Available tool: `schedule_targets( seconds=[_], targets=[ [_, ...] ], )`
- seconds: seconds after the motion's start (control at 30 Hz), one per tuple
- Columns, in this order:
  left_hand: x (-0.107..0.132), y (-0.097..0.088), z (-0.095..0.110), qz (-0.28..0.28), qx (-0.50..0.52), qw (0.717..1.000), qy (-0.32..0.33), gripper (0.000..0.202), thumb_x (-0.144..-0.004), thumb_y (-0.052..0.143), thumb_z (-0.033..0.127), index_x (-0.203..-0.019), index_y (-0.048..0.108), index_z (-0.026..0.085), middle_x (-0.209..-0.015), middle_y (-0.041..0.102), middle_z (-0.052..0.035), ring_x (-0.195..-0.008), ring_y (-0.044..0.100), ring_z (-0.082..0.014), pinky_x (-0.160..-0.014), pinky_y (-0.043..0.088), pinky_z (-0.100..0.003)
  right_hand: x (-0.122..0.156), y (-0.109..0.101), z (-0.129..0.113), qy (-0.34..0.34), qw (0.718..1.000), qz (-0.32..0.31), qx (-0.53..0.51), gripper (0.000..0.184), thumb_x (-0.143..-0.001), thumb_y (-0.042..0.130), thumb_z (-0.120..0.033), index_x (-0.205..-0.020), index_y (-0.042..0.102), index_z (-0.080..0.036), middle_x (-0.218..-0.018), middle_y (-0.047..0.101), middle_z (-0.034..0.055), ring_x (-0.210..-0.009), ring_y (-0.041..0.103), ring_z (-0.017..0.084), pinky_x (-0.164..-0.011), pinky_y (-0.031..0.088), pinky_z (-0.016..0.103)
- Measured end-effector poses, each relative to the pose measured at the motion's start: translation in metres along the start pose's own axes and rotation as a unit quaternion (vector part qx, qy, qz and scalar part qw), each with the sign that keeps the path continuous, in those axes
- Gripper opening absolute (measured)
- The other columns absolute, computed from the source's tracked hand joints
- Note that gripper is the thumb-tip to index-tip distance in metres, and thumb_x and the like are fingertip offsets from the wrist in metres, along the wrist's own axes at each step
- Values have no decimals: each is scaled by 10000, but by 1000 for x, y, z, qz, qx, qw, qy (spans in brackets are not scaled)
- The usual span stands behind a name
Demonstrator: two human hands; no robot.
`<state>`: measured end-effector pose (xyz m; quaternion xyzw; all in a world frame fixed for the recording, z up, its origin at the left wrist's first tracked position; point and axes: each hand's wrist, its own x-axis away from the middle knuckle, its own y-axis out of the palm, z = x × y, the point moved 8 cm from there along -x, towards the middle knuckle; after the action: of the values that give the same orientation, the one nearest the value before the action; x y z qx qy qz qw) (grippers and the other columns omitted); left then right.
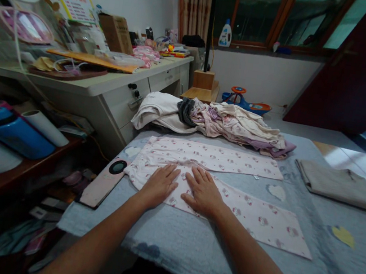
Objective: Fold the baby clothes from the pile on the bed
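Note:
Pale pink printed pants (244, 205) lie spread on a light blue cover (162, 234), waistband to the left and both legs stretching right. My left hand (159, 184) rests flat on the near leg close to the waist, fingers extended. Just right of it, my right hand (204, 192) also presses flat on the fabric, its fingers spread. Small creases show in the cloth beyond my fingertips. A pink phone (103, 185) with a round dark camera ring lies beside the waistband, at the cover's left edge.
A heap of clothes (226, 122) lies behind the pants. A folded grey garment (340, 184) is at the right. To the left stand a cluttered white desk (123, 101) and a low shelf holding a blue container (14, 129). A ride-on toy car (245, 104) is on the floor behind.

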<state>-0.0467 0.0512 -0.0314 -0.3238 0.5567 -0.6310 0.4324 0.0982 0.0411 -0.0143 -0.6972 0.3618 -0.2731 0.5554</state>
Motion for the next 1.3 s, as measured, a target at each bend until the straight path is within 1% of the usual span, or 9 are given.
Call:
schedule_targets(
  seconds=[0.2, 0.4, 0.5, 0.57, 0.73, 0.93, 1.03, 1.17, 1.3],
  targets=[
    [19, -2, -27, -16, -53, 994, -98, 643, -965, 443, 590, -1517, 410, 261, -1640, 262, -141, -1511, 162, -411, -1171, 198, -603, -1, 2, 1, 4, 1000, 0, 4, 748, -930, 485, -627, -1524, 397, -181, -1639, 237, 169, -1510, 191, 340, -1210, 147, 484],
    [23, -13, -31, -9, -66, 987, -147, 660, -942, 467, 596, -1495, 433, 237, -1593, 348, -171, -1471, 255, -441, -1126, 276, -588, 0, 1, 0, -1, 1000, 10, 4, 743, -933, 477, -632, -1525, 394, -190, -1645, 233, 150, -1514, 179, 321, -1212, 140, 471],
    [7, -28, -31, 26, -66, 988, -137, 506, -982, 437, 389, -1438, 482, 174, -1463, 517, -172, -1375, 441, -341, -1110, 355, -486, 0, 0, 0, -1, 1000, 11, 3, 737, -934, 479, -627, -1521, 398, -190, -1643, 237, 152, -1513, 184, 317, -1212, 145, 466],
    [-8, -38, -33, 61, -56, 990, -117, 462, -980, 402, 267, -1412, 491, 130, -1413, 563, -164, -1331, 494, -277, -1123, 361, -414, 0, 0, 0, 1, 1000, 8, 1, 738, -932, 482, -626, -1519, 401, -186, -1638, 247, 161, -1510, 197, 324, -1210, 149, 470],
    [-34, -40, -47, 34, -58, 992, -102, 421, -983, 400, 263, -1340, 554, 103, -1339, 621, -171, -1253, 564, -269, -1064, 412, -381, -1, 0, 1, 3, 1000, 3, -7, 737, -923, 498, -624, -1511, 414, -188, -1634, 250, 171, -1509, 203, 326, -1210, 145, 477],
    [-58, -53, -71, 29, -122, 979, -160, 422, -1014, 317, 290, -989, 713, 147, -1064, 722, -143, -1046, 646, -272, -933, 461, -394, -1, 0, 2, 11, 1000, -4, -11, 744, -912, 511, -625, -1512, 414, -197, -1641, 236, 160, -1512, 193, 326, -1207, 147, 487],
    [-75, -55, -71, 45, -90, 986, -130, 378, -996, 349, 256, -1012, 714, 158, -1090, 719, -129, -1067, 628, -257, -973, 445, -378, -1, -1, 1, 10, 1000, 1, -12, 735, -917, 508, -622, -1509, 420, -194, -1640, 240, 161, -1511, 197, 325, -1208, 148, 482],
    [-89, -40, -70, 26, -40, 995, -84, 345, -989, 378, 243, -1095, 698, 166, -1136, 714, -110, -1094, 617, -231, -991, 447, -341, -1, -2, 0, 10, 1000, 3, -16, 730, -922, 508, -616, -1506, 426, -186, -1632, 257, 174, -1506, 214, 331, -1209, 153, 485],
    [-93, -29, -75, 41, -33, 997, -51, 395, -977, 408, 238, -1314, 594, 150, -1362, 619, -127, -1269, 540, -229, -1106, 378, -366, -1, -2, 1, 14, 1000, -1, -22, 738, -918, 509, -623, -1509, 422, -190, -1633, 256, 171, -1506, 217, 330, -1206, 164, 493]
  ],
)
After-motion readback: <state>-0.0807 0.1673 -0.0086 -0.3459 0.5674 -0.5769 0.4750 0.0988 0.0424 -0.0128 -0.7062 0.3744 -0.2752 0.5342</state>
